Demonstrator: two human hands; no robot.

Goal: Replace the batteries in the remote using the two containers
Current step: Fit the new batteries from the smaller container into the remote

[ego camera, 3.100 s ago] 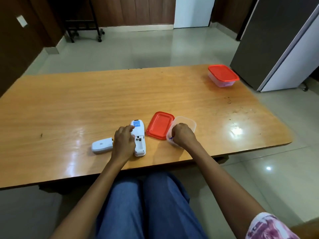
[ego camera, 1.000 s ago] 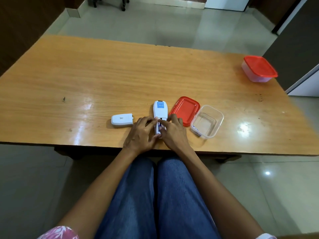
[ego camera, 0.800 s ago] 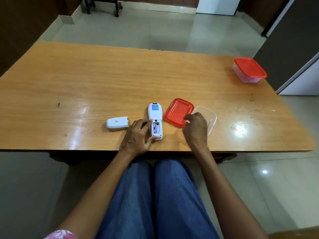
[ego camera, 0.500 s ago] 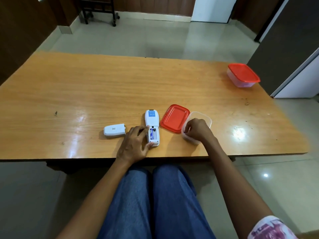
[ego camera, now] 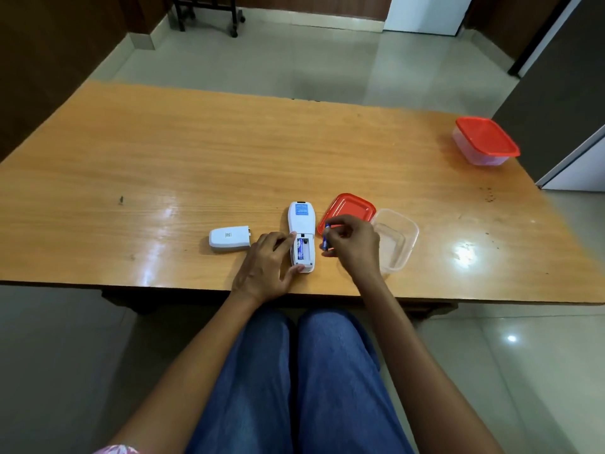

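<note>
At six o'clock on the wooden desk point(ego camera: 163, 165), the left hand point(ego camera: 266, 267) lay open, steadying the white plastic remote point(ego camera: 300, 224); the right hand point(ego camera: 352, 245) pinched a small blue battery point(ego camera: 325, 239), likely bound for the empty slot, terminals aligned.

The place looks like a room in a home or a small office. A large wooden desk point(ego camera: 229, 152) stands on a glossy pale tiled floor point(ego camera: 294, 60). Dark wood panelling point(ego camera: 49, 60) lines the wall at ten o'clock, a wheeled black frame point(ego camera: 209, 11) stands at eleven, a white door point(ego camera: 425, 11) at one, and a dark cabinet point(ego camera: 556, 93) at two.
</note>
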